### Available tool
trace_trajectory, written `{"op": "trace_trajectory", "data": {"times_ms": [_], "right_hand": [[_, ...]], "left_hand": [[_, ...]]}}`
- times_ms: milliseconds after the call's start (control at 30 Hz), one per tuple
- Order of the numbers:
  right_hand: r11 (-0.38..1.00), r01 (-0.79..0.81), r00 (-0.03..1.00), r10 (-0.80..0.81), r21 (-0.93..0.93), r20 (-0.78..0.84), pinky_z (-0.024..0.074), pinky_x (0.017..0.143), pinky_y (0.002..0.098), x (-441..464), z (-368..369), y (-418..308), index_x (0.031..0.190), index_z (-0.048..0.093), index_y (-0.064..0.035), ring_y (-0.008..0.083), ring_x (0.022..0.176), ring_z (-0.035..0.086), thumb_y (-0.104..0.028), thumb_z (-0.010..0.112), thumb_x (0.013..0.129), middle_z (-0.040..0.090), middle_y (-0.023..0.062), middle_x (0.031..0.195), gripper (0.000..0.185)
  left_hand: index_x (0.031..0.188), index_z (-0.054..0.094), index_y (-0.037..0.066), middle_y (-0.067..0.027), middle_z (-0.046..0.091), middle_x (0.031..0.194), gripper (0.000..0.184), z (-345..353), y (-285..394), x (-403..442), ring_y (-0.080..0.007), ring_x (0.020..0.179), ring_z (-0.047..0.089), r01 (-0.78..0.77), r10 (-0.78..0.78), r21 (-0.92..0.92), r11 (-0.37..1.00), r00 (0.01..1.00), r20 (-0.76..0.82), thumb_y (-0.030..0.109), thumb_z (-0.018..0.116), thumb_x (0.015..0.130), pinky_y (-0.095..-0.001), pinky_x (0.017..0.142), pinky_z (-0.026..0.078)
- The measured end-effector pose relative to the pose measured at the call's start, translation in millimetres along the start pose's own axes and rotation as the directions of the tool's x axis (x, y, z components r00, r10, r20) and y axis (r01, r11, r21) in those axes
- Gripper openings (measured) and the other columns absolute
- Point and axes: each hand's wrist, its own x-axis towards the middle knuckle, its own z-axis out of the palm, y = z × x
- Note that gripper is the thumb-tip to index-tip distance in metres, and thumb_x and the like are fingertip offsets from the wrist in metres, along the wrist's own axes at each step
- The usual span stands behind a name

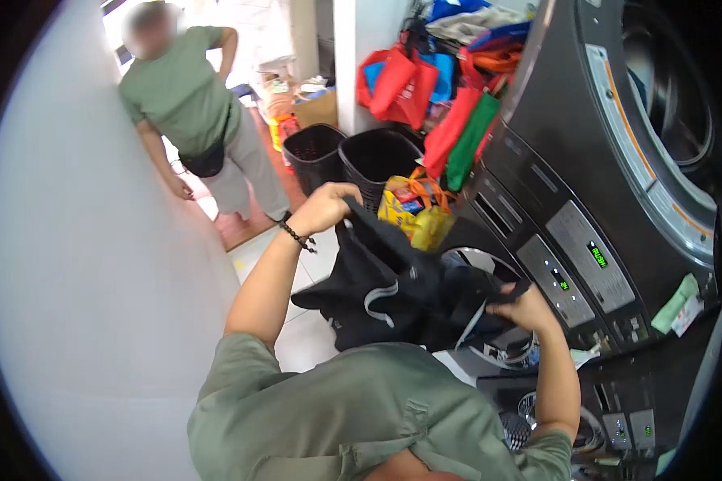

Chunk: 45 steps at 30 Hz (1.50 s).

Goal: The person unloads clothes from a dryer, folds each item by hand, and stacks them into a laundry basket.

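Observation:
A black garment [377,276] with pale curved trim hangs stretched between my two hands; its folds hide what kind it is. My left hand [326,210], with a beaded bracelet at the wrist, pinches its upper left edge. At the other end my right hand [526,309] has its fingers closed on the cloth, close to the open round door of a front-loading washer [489,260]. Part of that door opening is covered by the garment.
Dark stacked machines [529,188] with lit panels line the right side. Black baskets [381,156] and a yellow bag [409,212] stand ahead, below piled colourful bags [465,96]. A person in a green shirt [180,88] stands beside the white wall [80,240].

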Motion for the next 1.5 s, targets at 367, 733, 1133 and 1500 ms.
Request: {"op": "trace_trajectory", "data": {"times_ms": [367,733,1133,1500], "right_hand": [[0.505,0.187,0.832,0.375,0.843,-0.409,0.0493,0.077,0.0304,64,72,-4,0.11,0.061,-0.0009,0.0177,0.086,0.062,-0.011,0.059,0.088,0.065,0.0073,0.1,0.025],[0.883,0.338,0.631,0.044,0.326,-0.775,0.0354,0.099,0.0387,59,147,4,0.146,0.028,-0.0062,0.0276,0.126,0.043,-0.032,0.079,0.071,0.04,0.0144,0.141,0.094],[-0.052,-0.324,0.937,-0.153,0.945,0.313,0.0452,0.097,0.0332,193,148,68,0.129,0.05,-0.0006,0.0228,0.111,0.058,-0.027,0.056,0.09,0.06,0.0127,0.12,0.048],[-0.265,-0.538,0.833,-0.023,0.8,0.553,0.0468,0.094,0.0354,169,326,226,0.123,0.053,0.0003,0.0231,0.103,0.061,-0.036,0.038,0.098,0.062,0.0132,0.113,0.046]], "left_hand": [[0.123,0.054,0.003,-0.0127,0.06,0.114,0.041,109,38,-30,-0.0234,0.102,0.056,0.203,-0.374,-0.824,0.529,0.927,-0.012,0.033,0.047,0.096,-0.0355,0.089,0.044],[0.135,0.046,0.002,-0.0124,0.056,0.124,0.053,159,60,-15,-0.0213,0.114,0.053,0.246,-0.392,-0.724,0.645,0.919,-0.037,0.008,0.061,0.085,-0.034,0.097,0.043],[0.114,0.062,0.001,-0.0047,0.064,0.103,0.024,126,-28,35,-0.013,0.096,0.059,0.181,-0.309,-0.567,0.804,0.941,-0.138,0.004,0.063,0.09,-0.0275,0.087,0.047],[0.119,0.063,0.004,-0.0162,0.063,0.119,0.039,225,-66,-11,-0.0258,0.113,0.058,0.753,-0.761,-0.199,0.627,0.647,0.052,0.026,0.066,0.087,-0.0387,0.096,0.045]]}}
